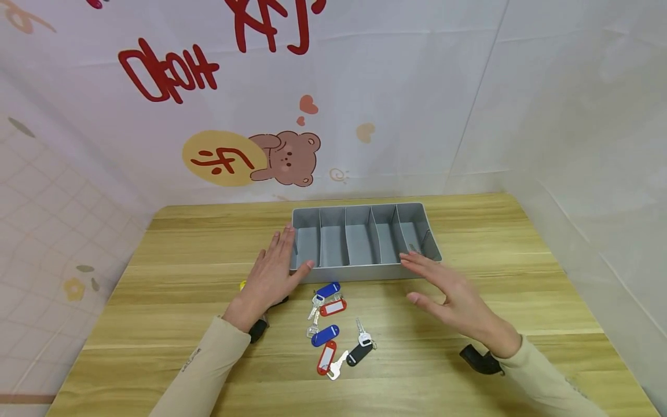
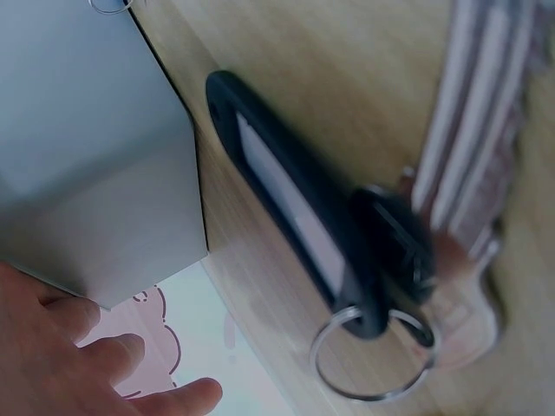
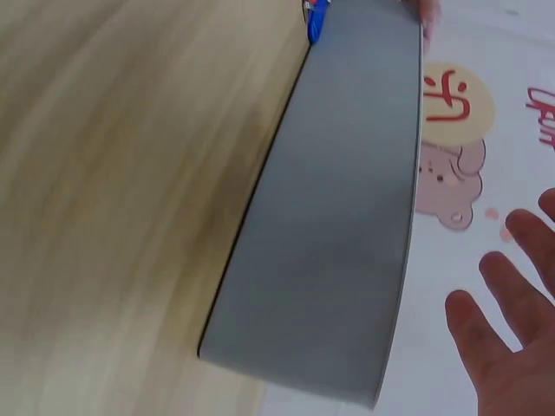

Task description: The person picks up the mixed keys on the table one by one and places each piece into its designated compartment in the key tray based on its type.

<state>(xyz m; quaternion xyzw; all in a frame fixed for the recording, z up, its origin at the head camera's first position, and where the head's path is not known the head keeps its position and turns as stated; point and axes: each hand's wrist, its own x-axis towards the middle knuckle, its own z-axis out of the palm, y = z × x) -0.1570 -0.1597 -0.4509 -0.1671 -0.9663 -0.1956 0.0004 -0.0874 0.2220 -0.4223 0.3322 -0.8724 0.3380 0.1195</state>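
A grey tray (image 1: 365, 272) with several compartments in a row stands on the table. My left hand (image 1: 272, 271) lies along its left end with fingers straight, thumb over the front left corner. In the left wrist view those fingers (image 2: 113, 351) reach past the tray wall (image 2: 104, 208). Near the front right corner my right hand (image 1: 453, 289) is held with fingers extended, holding nothing; in the right wrist view its fingers (image 3: 516, 299) are spread beside the tray (image 3: 321, 199). A black key tag (image 2: 286, 204) with a ring lies below my left wrist, partly hidden in the head view.
In front of the tray lie keys with blue tags (image 1: 325, 335), red tags (image 1: 326, 357) and a black tag (image 1: 359, 353). A yellow bit (image 1: 242, 285) shows beside the left hand. White printed sheeting (image 1: 396, 87) stands behind the wooden table (image 1: 219, 231).
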